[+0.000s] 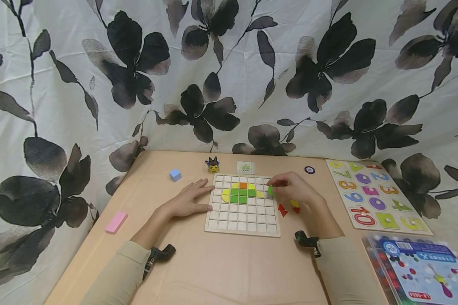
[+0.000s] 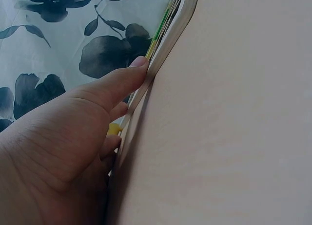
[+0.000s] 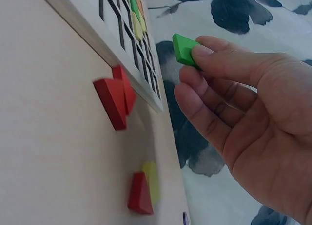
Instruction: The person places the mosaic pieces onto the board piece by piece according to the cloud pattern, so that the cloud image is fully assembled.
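Inside the pinch of my right hand (image 1: 300, 191) sits a green tile (image 3: 183, 48), board (image 1: 243, 219) just left, my left hand (image 1: 185, 200) spread against its edge; placing, I'd judge, so next comes lining up.

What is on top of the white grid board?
On the board: green tiles, yellow tiles and one orange tile, grouped toward its far side. What they cover cannot be seen.

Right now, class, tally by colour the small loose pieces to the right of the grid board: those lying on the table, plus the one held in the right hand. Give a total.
Red pieces, on the table: 3
Yellow piece, on the table: 1
Green piece, in the right hand: 1
Total: 5
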`<state>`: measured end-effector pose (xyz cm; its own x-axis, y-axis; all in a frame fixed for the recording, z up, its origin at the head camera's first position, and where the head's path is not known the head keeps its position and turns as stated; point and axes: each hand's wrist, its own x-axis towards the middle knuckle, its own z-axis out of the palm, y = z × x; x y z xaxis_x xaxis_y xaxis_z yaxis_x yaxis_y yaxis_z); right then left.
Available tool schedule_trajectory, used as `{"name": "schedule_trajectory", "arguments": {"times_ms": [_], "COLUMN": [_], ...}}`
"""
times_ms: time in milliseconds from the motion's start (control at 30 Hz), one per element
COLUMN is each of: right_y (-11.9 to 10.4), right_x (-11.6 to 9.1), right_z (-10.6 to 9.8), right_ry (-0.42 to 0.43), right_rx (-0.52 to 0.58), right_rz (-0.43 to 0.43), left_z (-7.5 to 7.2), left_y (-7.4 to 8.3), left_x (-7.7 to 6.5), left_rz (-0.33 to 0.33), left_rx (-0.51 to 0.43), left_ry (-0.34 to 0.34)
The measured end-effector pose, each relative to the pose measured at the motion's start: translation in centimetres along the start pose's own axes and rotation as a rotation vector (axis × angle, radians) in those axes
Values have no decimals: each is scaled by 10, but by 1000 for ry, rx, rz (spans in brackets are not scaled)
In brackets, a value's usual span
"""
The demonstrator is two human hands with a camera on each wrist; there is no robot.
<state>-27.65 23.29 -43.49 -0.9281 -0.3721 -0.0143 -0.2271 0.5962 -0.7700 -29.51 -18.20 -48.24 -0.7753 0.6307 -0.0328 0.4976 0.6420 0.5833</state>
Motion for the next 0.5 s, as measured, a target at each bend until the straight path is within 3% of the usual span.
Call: {"name": "schedule_trajectory", "arguments": {"times_ms": [500], "right_y": [-19], "right_x": [12], "right_z": [27], "right_ry": [-37], "right_rx": [-6], "right_rz": [-3], "left_z": [0], "left_y": [2], "left_x": [0], "left_rz": [-9], "left_rx": [-19], "left_ry": [-7]}}
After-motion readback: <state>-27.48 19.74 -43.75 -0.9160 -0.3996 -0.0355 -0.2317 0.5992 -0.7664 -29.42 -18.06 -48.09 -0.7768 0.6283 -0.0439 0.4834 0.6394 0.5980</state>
